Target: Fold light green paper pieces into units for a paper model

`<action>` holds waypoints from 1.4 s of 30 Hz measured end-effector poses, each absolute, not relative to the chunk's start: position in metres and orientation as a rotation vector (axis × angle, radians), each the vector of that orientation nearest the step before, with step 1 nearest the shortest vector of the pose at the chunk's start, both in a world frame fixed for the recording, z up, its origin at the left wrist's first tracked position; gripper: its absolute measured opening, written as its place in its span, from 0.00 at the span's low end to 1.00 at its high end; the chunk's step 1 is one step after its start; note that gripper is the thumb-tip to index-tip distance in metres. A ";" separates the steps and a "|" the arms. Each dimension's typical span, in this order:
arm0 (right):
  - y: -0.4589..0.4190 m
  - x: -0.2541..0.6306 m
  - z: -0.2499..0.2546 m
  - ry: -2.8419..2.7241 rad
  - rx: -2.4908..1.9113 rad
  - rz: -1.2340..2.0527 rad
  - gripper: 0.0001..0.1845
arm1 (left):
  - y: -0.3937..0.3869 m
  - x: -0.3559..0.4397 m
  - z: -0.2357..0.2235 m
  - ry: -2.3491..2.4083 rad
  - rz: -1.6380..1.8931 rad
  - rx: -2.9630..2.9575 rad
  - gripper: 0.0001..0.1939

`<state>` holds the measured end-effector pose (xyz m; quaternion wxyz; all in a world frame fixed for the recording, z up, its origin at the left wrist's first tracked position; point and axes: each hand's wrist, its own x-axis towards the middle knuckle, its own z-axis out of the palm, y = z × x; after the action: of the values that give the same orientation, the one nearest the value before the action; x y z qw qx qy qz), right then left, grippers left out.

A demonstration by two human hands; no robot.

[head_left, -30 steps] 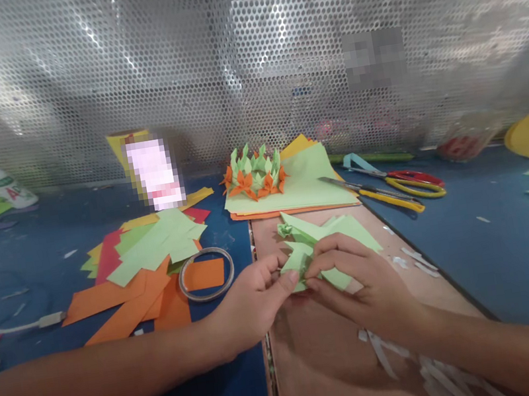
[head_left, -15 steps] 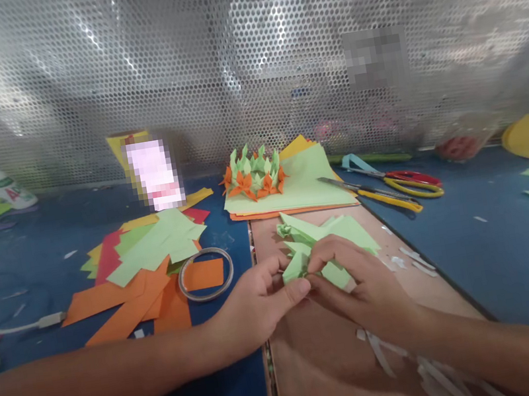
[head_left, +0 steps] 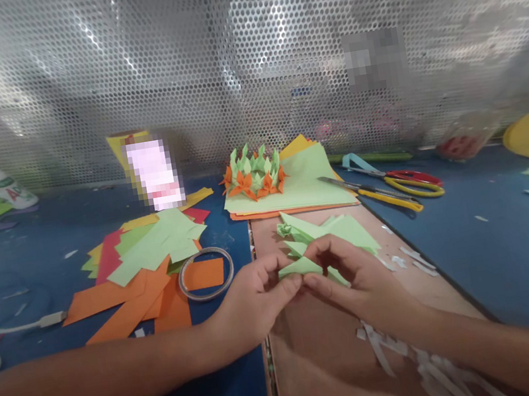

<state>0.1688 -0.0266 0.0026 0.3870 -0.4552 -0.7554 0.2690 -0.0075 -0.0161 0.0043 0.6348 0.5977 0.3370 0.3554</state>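
Observation:
Between my two hands, over the brown board, is a small folded piece of light green paper [head_left: 299,266]. My left hand [head_left: 263,298] pinches its left side with thumb and fingers. On the other side my right hand [head_left: 357,277] grips the paper too, thumb tip close to the left thumb. Just behind the fingers lie light green paper pieces [head_left: 353,232] and a small curled green paper shape [head_left: 285,229]. Farther back, a ring of folded green and orange paper [head_left: 254,176] rests on a stack of coloured sheets [head_left: 317,183].
Orange strips [head_left: 125,300], green paper cuts [head_left: 161,244] and a tape roll [head_left: 229,274] lie left. A phone [head_left: 155,175] leans upright behind them. A craft knife [head_left: 379,196] and scissors [head_left: 410,185] lie right. White scraps [head_left: 437,371] litter the board. A glue bottle [head_left: 3,182] stands far left.
The green paper has turned between my fingers and now lies flatter, its edge toward me. My right thumb has shifted beside the left thumb. Other things stay in place.

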 end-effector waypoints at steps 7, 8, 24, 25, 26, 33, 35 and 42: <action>-0.027 0.172 0.007 -1.967 -1.169 0.574 0.09 | -0.012 -0.010 0.007 0.797 0.835 1.438 0.09; -0.028 0.172 0.008 -1.979 -1.172 0.550 0.11 | -0.012 -0.009 0.008 0.808 0.829 1.424 0.09; -0.029 0.169 0.011 -1.820 -1.032 1.043 0.14 | -0.010 -0.010 0.011 0.759 0.913 1.162 0.06; -0.029 0.169 0.009 -1.818 -0.990 1.055 0.14 | -0.010 -0.010 0.011 0.766 0.923 1.173 0.06; -0.029 0.170 0.008 -1.819 -0.954 1.060 0.14 | -0.010 -0.010 0.011 0.771 0.935 1.185 0.06; -0.031 0.170 0.006 -2.044 -0.887 0.700 0.10 | -0.009 -0.009 0.007 0.744 0.969 1.321 0.08; -0.032 0.169 0.009 -2.104 -0.855 0.617 0.09 | -0.009 -0.008 0.006 0.740 0.943 1.351 0.07; -0.031 0.173 0.005 -2.108 -1.017 0.473 0.08 | -0.015 -0.009 0.012 0.726 0.820 1.263 0.10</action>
<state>0.1728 -0.0309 0.0047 0.3682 -0.3959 -0.8208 0.1841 -0.0089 -0.0145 0.0119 0.6706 0.5603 0.3223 0.3639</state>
